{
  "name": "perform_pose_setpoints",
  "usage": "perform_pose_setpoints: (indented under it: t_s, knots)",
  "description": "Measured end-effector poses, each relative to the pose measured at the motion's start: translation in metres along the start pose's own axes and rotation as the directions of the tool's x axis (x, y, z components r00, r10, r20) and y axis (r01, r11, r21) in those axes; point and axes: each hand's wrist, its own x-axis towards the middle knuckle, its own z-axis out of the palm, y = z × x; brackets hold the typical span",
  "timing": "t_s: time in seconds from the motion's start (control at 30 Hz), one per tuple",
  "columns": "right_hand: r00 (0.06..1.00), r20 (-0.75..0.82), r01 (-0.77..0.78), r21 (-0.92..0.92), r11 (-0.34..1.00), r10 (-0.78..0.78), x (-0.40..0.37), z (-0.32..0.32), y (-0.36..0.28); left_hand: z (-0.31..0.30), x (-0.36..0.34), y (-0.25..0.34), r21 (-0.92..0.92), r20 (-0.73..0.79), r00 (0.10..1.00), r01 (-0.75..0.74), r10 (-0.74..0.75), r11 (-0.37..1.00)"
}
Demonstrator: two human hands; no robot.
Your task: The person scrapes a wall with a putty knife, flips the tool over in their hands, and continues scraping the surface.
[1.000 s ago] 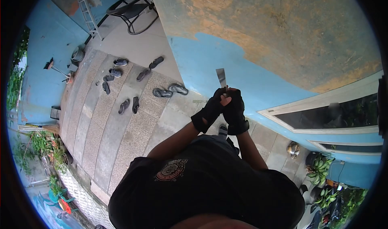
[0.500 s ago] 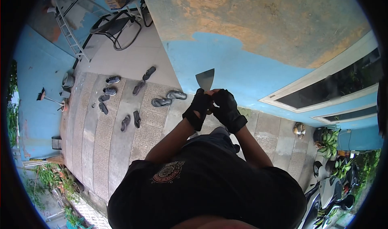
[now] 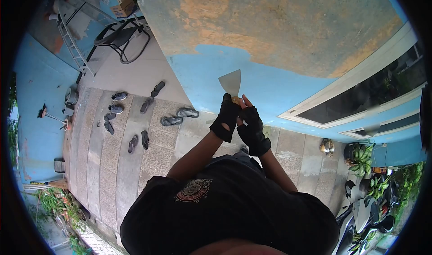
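A putty knife [image 3: 231, 81] with a wide metal blade points up and away toward the wall. My left hand [image 3: 226, 115], in a black fingerless glove, is closed around its wooden handle, thumb lying along the neck near the blade. Right beside it is my right hand [image 3: 252, 128], gloved the same way. Its fingers are partly stretched out next to the handle, with bare fingertips showing. Most of the handle is hidden by the left hand. Behind the blade rises the wall [image 3: 270, 82], light blue low down, with bare grey and orange patches higher up.
Several sandals and shoes [image 3: 180, 116] lie on the tiled floor to the left. A black chair [image 3: 119, 37] and a ladder [image 3: 72, 41] stand at the upper left. White-framed windows [image 3: 292, 114] run along the wall at right, with potted plants [image 3: 360, 160] and a motorcycle [image 3: 364, 212] beyond.
My right hand has loosened from the knife's handle, its fingers stretching out. The blade has turned slightly and catches more light. The view has shifted a little to the right.
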Motion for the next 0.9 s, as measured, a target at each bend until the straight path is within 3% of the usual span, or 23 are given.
perform_pose_setpoints:
  t_s: [0.03, 0.07, 0.13, 0.17, 0.23, 0.27, 0.37, 0.43, 0.53, 0.63, 0.67, 0.8, 0.9]
  knots:
    - [0.999, 0.042, -0.011, 0.022, 1.0, 0.01, -0.003, -0.009, 0.005, 0.007, -0.003, 0.003, -0.269, 0.072, 0.997, 0.055, -0.036, 0.961]
    - [0.999, 0.049, -0.015, 0.027, 1.0, 0.013, -0.007, -0.02, 0.011, 0.018, -0.005, 0.01, -0.27, 0.064, 0.997, 0.056, -0.04, 0.961]
    - [0.991, 0.123, -0.091, 0.284, 0.955, 0.058, -0.013, -0.045, 0.027, 0.039, -0.003, 0.023, -0.272, 0.031, 0.995, 0.102, -0.098, 0.957]
    - [0.984, 0.171, -0.106, 0.301, 0.948, 0.055, -0.013, -0.055, 0.035, 0.046, -0.002, 0.019, -0.278, 0.019, 0.995, 0.096, -0.095, 0.956]
    - [0.988, 0.148, -0.085, 0.309, 0.947, 0.04, -0.011, -0.075, 0.049, 0.061, 0.0, 0.01, -0.215, 0.053, 0.998, 0.028, -0.017, 0.976]
    - [0.966, 0.216, -0.226, 0.427, 0.876, 0.144, -0.011, -0.081, 0.056, 0.071, -0.001, 0.006, -0.24, 0.04, 0.999, 0.013, -0.004, 0.971]
    - [0.94, 0.295, -0.316, 0.558, 0.767, 0.172, -0.005, -0.091, 0.075, 0.088, 0.002, -0.012, -0.146, 0.003, 0.997, -0.071, 0.072, 0.987]
    - [0.948, 0.286, -0.289, 0.595, 0.75, 0.139, 0.001, -0.083, 0.097, 0.093, 0.004, -0.019, -0.096, -0.012, 0.998, -0.068, 0.067, 0.993]
    - [0.939, 0.345, -0.252, 0.691, 0.678, -0.002, 0.012, -0.072, 0.106, 0.104, -0.006, -0.012, 0.054, -0.084, 0.969, -0.228, 0.232, 0.972]
    - [0.893, 0.45, -0.382, 0.747, 0.544, 0.008, 0.013, -0.062, 0.106, 0.108, -0.009, -0.004, 0.043, -0.157, 0.923, -0.349, 0.351, 0.936]
    - [0.903, 0.429, -0.351, 0.742, 0.571, -0.001, 0.015, -0.053, 0.113, 0.103, -0.003, -0.012, -0.003, -0.154, 0.915, -0.377, 0.372, 0.926]
    - [0.894, 0.447, -0.409, 0.797, 0.445, 0.021, 0.022, -0.046, 0.107, 0.086, 0.008, -0.018, 0.111, -0.177, 0.919, -0.338, 0.353, 0.935]
    - [0.888, 0.457, -0.443, 0.821, 0.359, 0.05, 0.028, -0.041, 0.098, 0.086, 0.008, -0.009, -0.038, -0.093, 0.948, -0.308, 0.304, 0.951]
